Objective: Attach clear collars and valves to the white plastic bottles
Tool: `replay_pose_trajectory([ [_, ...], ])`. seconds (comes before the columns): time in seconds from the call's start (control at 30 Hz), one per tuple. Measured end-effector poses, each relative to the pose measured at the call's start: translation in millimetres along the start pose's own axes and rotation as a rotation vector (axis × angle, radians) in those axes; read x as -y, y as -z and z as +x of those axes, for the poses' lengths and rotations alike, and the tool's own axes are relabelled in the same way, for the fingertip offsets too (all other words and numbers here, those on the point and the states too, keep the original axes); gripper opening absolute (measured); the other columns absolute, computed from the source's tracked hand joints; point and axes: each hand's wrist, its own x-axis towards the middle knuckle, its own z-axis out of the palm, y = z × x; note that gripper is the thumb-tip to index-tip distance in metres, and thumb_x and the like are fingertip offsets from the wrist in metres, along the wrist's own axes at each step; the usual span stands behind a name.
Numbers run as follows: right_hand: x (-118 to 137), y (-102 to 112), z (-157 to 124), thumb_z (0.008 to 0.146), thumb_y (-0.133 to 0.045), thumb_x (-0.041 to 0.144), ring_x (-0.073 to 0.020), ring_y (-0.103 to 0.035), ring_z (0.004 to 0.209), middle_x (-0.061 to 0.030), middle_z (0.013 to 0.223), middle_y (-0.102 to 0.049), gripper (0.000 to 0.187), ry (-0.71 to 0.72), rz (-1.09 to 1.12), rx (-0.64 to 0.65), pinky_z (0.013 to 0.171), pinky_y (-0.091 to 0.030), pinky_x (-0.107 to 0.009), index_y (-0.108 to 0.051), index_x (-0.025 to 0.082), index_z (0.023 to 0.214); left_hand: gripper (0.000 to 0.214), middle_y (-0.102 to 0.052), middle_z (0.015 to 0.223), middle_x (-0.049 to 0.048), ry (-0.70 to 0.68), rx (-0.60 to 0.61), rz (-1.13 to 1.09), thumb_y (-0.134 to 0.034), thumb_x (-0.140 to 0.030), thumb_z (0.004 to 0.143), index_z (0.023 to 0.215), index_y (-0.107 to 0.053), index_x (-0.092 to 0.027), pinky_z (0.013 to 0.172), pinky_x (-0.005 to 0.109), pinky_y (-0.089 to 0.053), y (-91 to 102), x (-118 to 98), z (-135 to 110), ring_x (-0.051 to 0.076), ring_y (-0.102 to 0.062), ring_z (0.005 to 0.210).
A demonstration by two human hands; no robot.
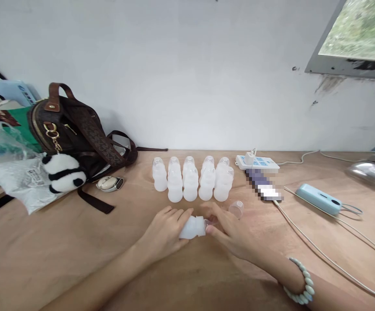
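My left hand is wrapped round a small milky-white baby bottle, which lies on its side with its neck toward the right. At that neck, my right hand pinches a clear teat-like piece between thumb and fingers; its exact shape is partly hidden. Just beyond the right hand, a loose clear cap rests on the table. Farther back, several similar bottles stand upright close together in two rows, with clear domed tops.
A brown backpack with a panda plush and a plastic bag fill the left. Nearby lies a pale mouse. On the right are a power strip, a phone, a blue power bank and a trailing white cable.
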Motion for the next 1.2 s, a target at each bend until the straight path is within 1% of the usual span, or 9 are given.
replay_pose_trajectory([
  [0.13,2,-1,2,0.092,-0.057,0.03,-0.0192,-0.063,0.084,-0.0034,0.091,-0.064,0.012,-0.082,0.201,0.09,0.076,-0.053,-0.034,-0.055,0.02,0.098,0.046,-0.073,0.095,0.013,-0.141,-0.055,0.192,-0.055,-0.02,0.084,0.128,-0.052,-0.007,0.073,0.039,-0.05,-7.4,2,-4,0.029,-0.069,0.083],
  [0.3,-2,-1,0,0.07,-0.083,0.032,-0.0232,-0.05,0.124,-0.0092,0.135,-0.049,0.079,0.081,0.352,0.068,0.102,-0.046,-0.038,-0.038,0.024,0.133,0.049,-0.073,0.097,0.0127,-0.115,-0.073,0.227,-0.056,-0.017,0.081,0.128,-0.051,-0.007,0.074,0.039,-0.049,-7.8,5,-4,0.028,-0.068,0.084],
  [0.43,-3,-4,1,0.091,-0.061,0.032,-0.0205,-0.063,0.1,-0.0056,0.104,-0.066,0.036,-0.084,0.355,0.076,0.09,-0.052,-0.041,-0.047,0.021,0.123,0.048,-0.072,0.103,0.014,-0.11,-0.019,0.218,-0.055,-0.022,0.085,0.131,-0.05,-0.009,0.077,0.039,-0.049,-6.8,3,-4,0.029,-0.068,0.088],
  [0.5,-5,-5,2,0.089,-0.062,0.03,-0.0199,-0.064,0.094,-0.0047,0.099,-0.068,0.027,-0.075,0.375,0.064,0.087,-0.053,-0.04,-0.053,0.021,0.113,0.048,-0.072,0.103,0.0146,-0.103,0.014,0.214,-0.055,-0.023,0.086,0.131,-0.05,-0.008,0.076,0.04,-0.049,-6.3,3,-4,0.029,-0.068,0.087],
  [0.67,-9,-6,3,0.072,-0.081,0.032,-0.0232,-0.058,0.116,-0.0096,0.128,-0.059,0.074,0.002,0.363,-0.007,0.094,-0.052,-0.04,-0.042,0.024,0.134,0.05,-0.072,0.102,0.0151,-0.079,0.044,0.224,-0.055,-0.019,0.083,0.132,-0.05,-0.008,0.076,0.041,-0.049,-6.2,2,-4,0.031,-0.068,0.089],
  [0.8,-3,-5,2,0.091,-0.06,0.029,-0.0192,-0.067,0.084,-0.0034,0.089,-0.071,0.02,-0.149,0.243,0.075,0.075,-0.054,-0.035,-0.059,0.02,0.109,0.049,-0.072,0.102,0.0144,-0.073,0.057,0.198,-0.053,-0.018,0.085,0.133,-0.05,-0.01,0.078,0.04,-0.049,-6.7,1,-4,0.03,-0.068,0.089],
  [0.87,-1,-4,2,0.09,-0.062,0.027,-0.0192,-0.067,0.081,-0.0033,0.087,-0.072,0.012,-0.122,0.201,0.071,0.074,-0.053,-0.033,-0.062,0.019,0.098,0.049,-0.072,0.106,0.0151,-0.048,0.048,0.137,-0.055,-0.018,0.082,0.131,-0.051,-0.01,0.08,0.041,-0.049,-5.8,0,-3,0.031,-0.068,0.092],
  [1.0,-3,-1,2,0.08,-0.075,0.023,-0.0202,-0.064,0.094,-0.0041,0.104,-0.07,0.031,0.089,0.089,-0.047,0.082,-0.052,-0.034,-0.062,0.021,0.108,0.035,-0.074,0.107,0.0074,0.078,0.041,-0.157,-0.062,-0.023,0.078,0.112,-0.06,-0.019,0.079,0.038,-0.049,-0.3,0,1,0.028,-0.069,0.091],
  [1.2,-11,6,3,0.088,-0.065,0.02,-0.0204,-0.062,0.095,-0.0064,0.106,-0.063,0.02,0.192,0.032,-0.173,0.081,-0.053,-0.034,-0.061,0.023,0.107,0.038,-0.072,0.094,0.0025,0.236,0.092,-0.682,-0.076,-0.039,0.072,0.102,-0.064,-0.019,0.076,0.032,-0.05,1.5,13,6,0.024,-0.065,0.085],
])
